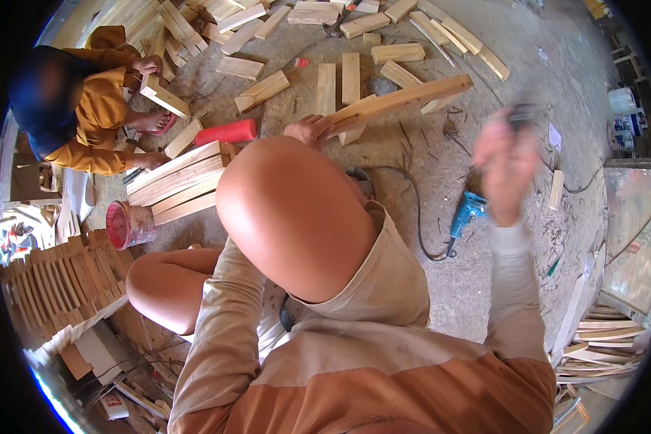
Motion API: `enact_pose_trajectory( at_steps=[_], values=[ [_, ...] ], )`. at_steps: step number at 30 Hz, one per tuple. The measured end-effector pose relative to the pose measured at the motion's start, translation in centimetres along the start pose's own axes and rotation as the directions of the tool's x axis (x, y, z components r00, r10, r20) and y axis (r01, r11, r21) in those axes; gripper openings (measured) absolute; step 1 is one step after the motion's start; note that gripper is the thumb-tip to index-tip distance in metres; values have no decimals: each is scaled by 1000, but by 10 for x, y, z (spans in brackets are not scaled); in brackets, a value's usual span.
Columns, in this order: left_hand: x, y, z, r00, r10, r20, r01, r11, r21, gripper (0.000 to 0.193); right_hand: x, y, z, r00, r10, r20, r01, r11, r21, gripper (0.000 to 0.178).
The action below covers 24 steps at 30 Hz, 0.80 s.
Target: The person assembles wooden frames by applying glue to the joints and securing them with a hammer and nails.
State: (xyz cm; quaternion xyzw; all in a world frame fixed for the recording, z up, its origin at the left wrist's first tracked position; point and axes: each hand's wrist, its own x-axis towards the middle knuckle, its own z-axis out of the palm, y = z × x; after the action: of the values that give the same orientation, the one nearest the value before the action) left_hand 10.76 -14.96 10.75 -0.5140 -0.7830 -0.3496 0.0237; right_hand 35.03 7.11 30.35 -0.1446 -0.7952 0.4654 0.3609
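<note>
My left hand [309,130] is closed round the near end of a long wooden plank [405,100], just beyond my raised knee; the knee hides part of the wrist. The plank slants up to the right, over shorter wooden blocks on the floor. My right hand [506,155] is raised at the right, smeared by motion. A dark object [521,116] shows at its far side, seemingly gripped, too blurred to name. Below that hand, a blue corded power tool [469,211] lies on the floor, its cable running left.
At the left a co-worker in an orange top [98,108] handles a wooden piece [163,98]. Nearby are a red cylinder [226,132], stacked boards [181,181] and a red-stained bucket [130,224]. Several wooden blocks [398,53] and a hammer [333,29] lie ahead.
</note>
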Motion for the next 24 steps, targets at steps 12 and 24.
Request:
enact_pose_trajectory(
  at_steps=[12,24],
  values=[
    [-5,-20,6,996,74,55,-79,992,97,14,-109,121,36,820,459,342,-275,840,-468,26],
    [49,58,-32,996,-92,19,94,985,-148,23,-153,118,-17,830,550,91,-539,833,-123,16]
  ],
)
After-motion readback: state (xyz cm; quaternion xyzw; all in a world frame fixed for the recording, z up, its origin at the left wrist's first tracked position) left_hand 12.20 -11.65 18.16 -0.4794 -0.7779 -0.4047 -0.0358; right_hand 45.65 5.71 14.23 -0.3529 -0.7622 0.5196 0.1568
